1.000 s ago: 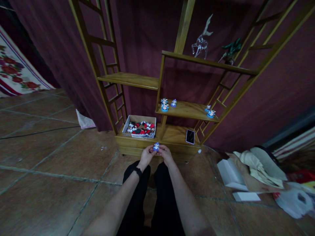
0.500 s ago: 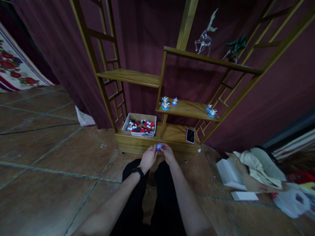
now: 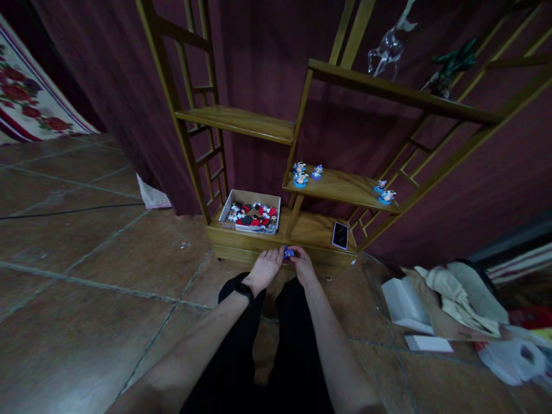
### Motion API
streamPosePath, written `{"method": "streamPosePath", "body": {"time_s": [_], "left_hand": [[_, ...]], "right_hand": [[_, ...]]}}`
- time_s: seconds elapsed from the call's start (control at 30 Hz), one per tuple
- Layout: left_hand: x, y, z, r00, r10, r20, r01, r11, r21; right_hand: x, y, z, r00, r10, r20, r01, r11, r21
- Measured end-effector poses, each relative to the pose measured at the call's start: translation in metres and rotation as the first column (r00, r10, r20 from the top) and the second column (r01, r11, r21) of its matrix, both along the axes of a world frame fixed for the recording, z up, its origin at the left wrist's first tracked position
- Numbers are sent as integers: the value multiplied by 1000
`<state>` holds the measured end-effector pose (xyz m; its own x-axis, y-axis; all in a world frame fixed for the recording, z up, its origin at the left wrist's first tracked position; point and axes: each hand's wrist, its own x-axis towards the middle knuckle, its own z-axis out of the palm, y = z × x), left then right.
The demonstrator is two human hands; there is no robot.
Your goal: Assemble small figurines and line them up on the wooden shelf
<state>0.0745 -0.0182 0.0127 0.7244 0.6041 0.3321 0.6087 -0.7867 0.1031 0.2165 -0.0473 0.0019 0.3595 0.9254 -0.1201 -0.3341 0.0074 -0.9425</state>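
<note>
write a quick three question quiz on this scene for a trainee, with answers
1. Multiple choice: what do the left hand and right hand hold together? A) a cardboard box B) a small figurine C) a cloth
2. True or false: the black wristband is on the left wrist.
3. How many figurines stand on the shelf directly above the phone?

Key: 1. B; 2. true; 3. five

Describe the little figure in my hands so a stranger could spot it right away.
Find the wooden shelf unit. Low in front of it, the left hand and right hand hold a small purple figure between them. Unlike the other purple figurine, which stands on a shelf, this one is held in hand.
</note>
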Motion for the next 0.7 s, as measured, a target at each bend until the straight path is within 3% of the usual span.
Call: {"method": "streamPosePath", "body": {"time_s": [0.53,0.7], "left_hand": [[3,-6,-2,999,-32,26,33,999,-37],[2,-5,-1,994,10,105,6,988,-155]], "right_hand": [[2,0,-2,999,-21,-28,20,999,-44],[1,1,-2,1000,-20,-23,19,999,-33]]}}
